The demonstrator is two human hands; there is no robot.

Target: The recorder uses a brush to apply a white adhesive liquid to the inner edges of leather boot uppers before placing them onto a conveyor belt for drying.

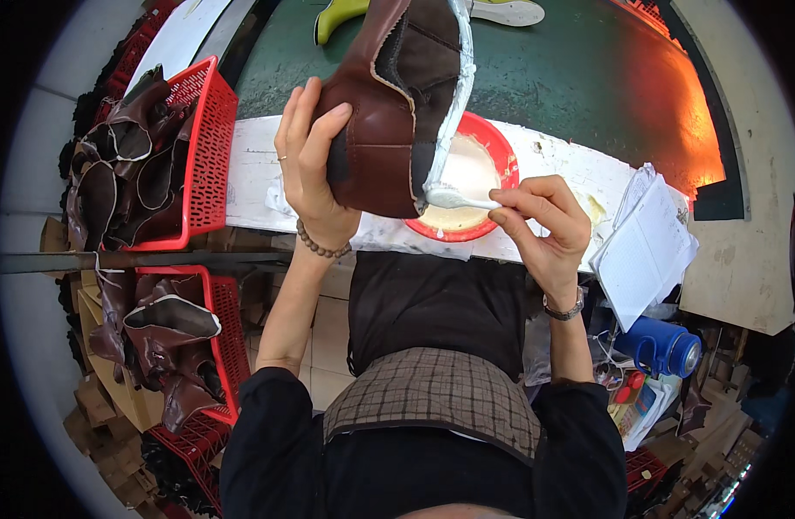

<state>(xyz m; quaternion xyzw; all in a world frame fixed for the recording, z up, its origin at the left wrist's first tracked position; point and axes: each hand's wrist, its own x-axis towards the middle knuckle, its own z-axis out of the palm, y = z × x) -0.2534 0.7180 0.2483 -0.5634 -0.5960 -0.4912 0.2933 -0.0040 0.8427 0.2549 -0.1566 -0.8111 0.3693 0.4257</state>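
I've got the left hand (321, 186) gripping a brown leather boot upper (376, 160) by its left side, fingers spread over the leather, the piece held up in front of the white bench strip (259, 177) and partly covering a red bowl (506, 154) of whitish paste (474, 169). My right hand (549, 227) pinches a small white-smeared applicator (467, 202) narrowly between thumb and fingers, tip at the lower end of the upper's white-coated edge. On my left, a red basket (214, 156) of similar uppers; right, a notebook (640, 251) above a blue flask (661, 348).
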